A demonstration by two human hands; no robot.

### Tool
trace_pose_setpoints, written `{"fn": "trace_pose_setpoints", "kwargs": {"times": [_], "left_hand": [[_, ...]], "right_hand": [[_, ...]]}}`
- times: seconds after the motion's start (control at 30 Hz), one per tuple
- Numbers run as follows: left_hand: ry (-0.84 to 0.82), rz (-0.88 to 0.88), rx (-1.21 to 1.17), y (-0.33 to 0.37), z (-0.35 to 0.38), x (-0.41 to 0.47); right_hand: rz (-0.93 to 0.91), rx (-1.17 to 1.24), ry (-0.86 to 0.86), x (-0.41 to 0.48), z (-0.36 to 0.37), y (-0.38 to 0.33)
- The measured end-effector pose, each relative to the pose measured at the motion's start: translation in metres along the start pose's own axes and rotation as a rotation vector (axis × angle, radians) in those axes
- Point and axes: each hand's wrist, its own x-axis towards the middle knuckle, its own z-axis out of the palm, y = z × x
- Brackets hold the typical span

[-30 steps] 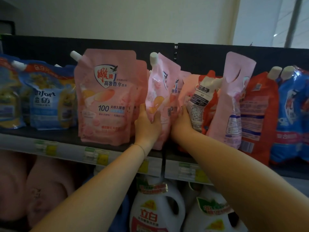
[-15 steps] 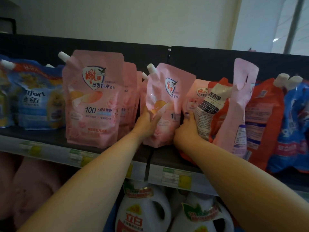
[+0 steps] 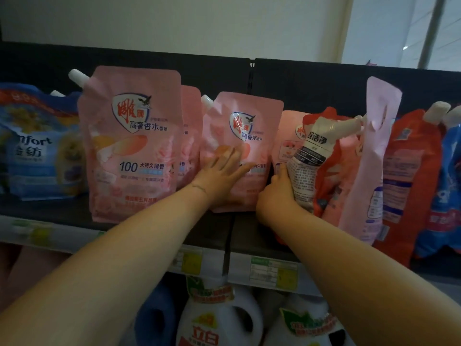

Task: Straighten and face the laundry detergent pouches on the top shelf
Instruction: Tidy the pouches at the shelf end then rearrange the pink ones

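Two bare hands are up at the top shelf (image 3: 64, 208), which carries a row of spouted detergent pouches standing against a dark back panel.

The left hand (image 3: 223, 174) lies flat on the front of the middle pink pouch (image 3: 249, 136), its grip apart, with the fingers straight and spread over the printed face. That pouch stands on the shelf with its label forward and its white cap at the upper left.

The right hand (image 3: 275, 196) is just beside it, at the pouch's right edge. Its grip is clamped on the lower left edge of the tilted white-and-orange pouch (image 3: 314, 156), fingers curled and their tips hidden behind the pouch. This pouch leans with its spout pointing right, touching the pale pink pouch (image 3: 374, 158), which stands with its back outward.

To the left, the large pink pouch (image 3: 132, 146) stands upright, label forward, with another pink one close behind it. Further left sits a blue Comfort pouch (image 3: 37, 151). On the far right stand an orange-red pouch (image 3: 411, 186) and a blue pouch (image 3: 449, 186).

All the pouches are capped, so their contents cannot be seen.

Yellow price tags (image 3: 287, 275) line the shelf's front edge. Below it stand white detergent jugs (image 3: 212, 323) with green and red labels.
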Motion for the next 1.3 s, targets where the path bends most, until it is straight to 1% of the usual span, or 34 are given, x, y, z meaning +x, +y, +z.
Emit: {"fn": "trace_pose_setpoints", "kwargs": {"times": [0.07, 0.2, 0.37, 0.47, 0.53, 0.57, 0.63, 0.7, 0.77, 0.83, 0.93, 0.97, 1.03, 1.1, 1.17, 1.23, 1.27, 1.3], "left_hand": [[-0.014, -0.013, 0.051, -0.004, 0.006, 0.003], [0.012, -0.04, 0.117, -0.014, 0.027, 0.019], [0.014, -0.124, 0.101, -0.016, 0.041, 0.032], [0.007, -0.081, 0.055, -0.015, 0.032, 0.025], [-0.006, -0.02, 0.006, -0.021, 0.02, 0.016], [0.014, -0.001, -0.011, -0.022, 0.014, 0.011], [0.113, 0.0, -0.03, -0.019, 0.004, -0.002], [0.221, 0.009, -0.062, -0.013, -0.001, -0.015], [0.277, 0.02, -0.173, -0.007, -0.003, -0.028], [0.278, 0.017, -0.333, -0.002, -0.01, -0.04], [0.266, -0.019, -0.559, 0.003, -0.027, -0.057], [0.264, -0.018, -0.607, 0.006, -0.032, -0.062], [0.274, 0.01, -0.667, 0.018, -0.043, -0.069], [0.343, 0.065, -0.705, 0.036, -0.055, -0.073], [0.37, 0.084, -0.743, 0.058, -0.066, -0.073], [0.341, 0.037, -0.82, 0.08, -0.076, -0.07], [0.3, -0.007, -0.868, 0.091, -0.08, -0.069], [0.267, -0.054, -0.919, 0.1, -0.082, -0.067]], "right_hand": [[0.005, 0.002, 0.003, 0.001, 0.001, -0.001], [0.014, 0.033, 0.088, -0.002, 0.005, -0.002], [0.015, 0.065, 0.184, 0.001, 0.009, -0.004], [-0.014, 0.128, 0.237, -0.003, 0.005, -0.002], [-0.071, 0.225, 0.315, -0.007, 0.001, 0.0], [-0.106, 0.292, 0.364, -0.01, 0.0, 0.0], [-0.157, 0.401, 0.467, -0.015, -0.006, -0.001], [-0.164, 0.477, 0.551, -0.022, -0.015, -0.003], [-0.141, 0.551, 0.65, -0.029, -0.024, -0.004], [-0.109, 0.62, 0.744, -0.039, -0.032, -0.001], [-0.072, 0.721, 0.791, -0.059, -0.035, 0.008], [-0.045, 0.767, 0.819, -0.066, -0.034, 0.01], [0.019, 0.817, 0.936, -0.083, -0.026, 0.017], [0.09, 0.853, 1.02, -0.101, -0.013, 0.026], [0.122, 0.878, 0.998, -0.117, 0.004, 0.036], [0.193, 0.913, 0.989, -0.134, 0.019, 0.049], [0.252, 0.932, 0.942, -0.141, 0.027, 0.056], [0.306, 0.945, 0.842, -0.146, 0.034, 0.063]]}}
